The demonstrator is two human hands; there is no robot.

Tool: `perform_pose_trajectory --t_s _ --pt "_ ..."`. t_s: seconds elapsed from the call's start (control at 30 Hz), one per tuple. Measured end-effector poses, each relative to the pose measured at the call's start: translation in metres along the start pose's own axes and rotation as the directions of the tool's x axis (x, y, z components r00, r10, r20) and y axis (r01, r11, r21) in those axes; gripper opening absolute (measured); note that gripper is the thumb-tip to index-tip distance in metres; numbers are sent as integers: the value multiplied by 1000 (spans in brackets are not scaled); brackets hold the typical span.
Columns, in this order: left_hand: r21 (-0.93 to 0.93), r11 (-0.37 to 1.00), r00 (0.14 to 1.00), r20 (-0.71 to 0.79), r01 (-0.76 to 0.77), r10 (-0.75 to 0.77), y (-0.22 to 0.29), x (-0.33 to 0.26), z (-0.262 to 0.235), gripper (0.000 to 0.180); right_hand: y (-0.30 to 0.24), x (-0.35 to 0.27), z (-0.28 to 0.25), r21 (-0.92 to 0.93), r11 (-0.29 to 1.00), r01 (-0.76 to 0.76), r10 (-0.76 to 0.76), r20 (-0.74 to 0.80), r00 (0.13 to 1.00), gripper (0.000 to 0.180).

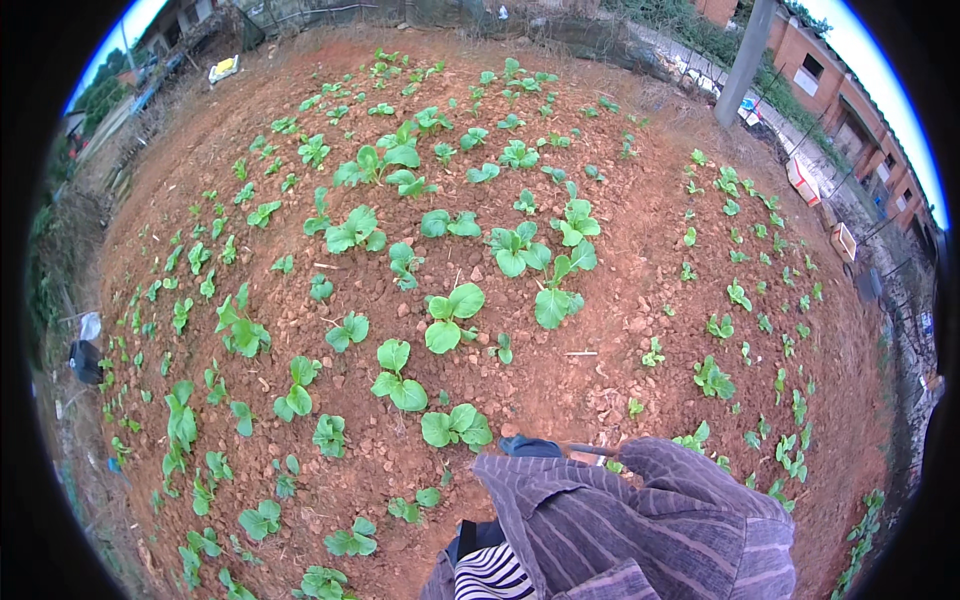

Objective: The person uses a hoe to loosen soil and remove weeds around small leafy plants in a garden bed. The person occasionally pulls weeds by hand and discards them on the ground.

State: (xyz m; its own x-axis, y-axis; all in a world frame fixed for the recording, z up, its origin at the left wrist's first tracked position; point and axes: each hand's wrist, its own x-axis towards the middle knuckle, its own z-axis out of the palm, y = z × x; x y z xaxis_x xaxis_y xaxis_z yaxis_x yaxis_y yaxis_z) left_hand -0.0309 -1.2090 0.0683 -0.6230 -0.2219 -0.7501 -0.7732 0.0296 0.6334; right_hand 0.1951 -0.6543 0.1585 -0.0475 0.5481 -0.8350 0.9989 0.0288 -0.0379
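Neither of my hands shows; my purple-grey striped jacket (pixel 640 530) fills the lower middle and hides them. From between its folds a short stretch of a thin, pole-like handle (pixel 592 450) sticks out, and what holds it is out of sight. A piece of dark blue cloth (pixel 530 447) lies at the jacket's far edge. Just beyond and to the left grows a broad-leaved green seedling (pixel 455 427), apart from the jacket. Another leafy seedling (pixel 400 377) stands a little farther off, rooted in the reddish soil (pixel 540 385).
Leafy seedlings spread in loose rows across the plot, with smaller ones (pixel 713 378) on the right. A bare soil strip (pixel 640 280) runs between both groups. Boxes (pixel 803 180) and a concrete pole (pixel 745 65) line the right edge; a black container (pixel 85 362) sits far left.
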Motion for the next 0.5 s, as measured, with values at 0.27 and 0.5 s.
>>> perform_pose_trajectory --t_s 0.27,0.5 --pt "-264 959 986 -155 -105 65 -40 -10 -67 13 -11 -6 -44 -254 962 100 -103 2 995 61" --pt "-518 733 862 -471 -441 186 -65 -64 -108 18 -91 14 -72 -628 724 284 -291 95 952 60"
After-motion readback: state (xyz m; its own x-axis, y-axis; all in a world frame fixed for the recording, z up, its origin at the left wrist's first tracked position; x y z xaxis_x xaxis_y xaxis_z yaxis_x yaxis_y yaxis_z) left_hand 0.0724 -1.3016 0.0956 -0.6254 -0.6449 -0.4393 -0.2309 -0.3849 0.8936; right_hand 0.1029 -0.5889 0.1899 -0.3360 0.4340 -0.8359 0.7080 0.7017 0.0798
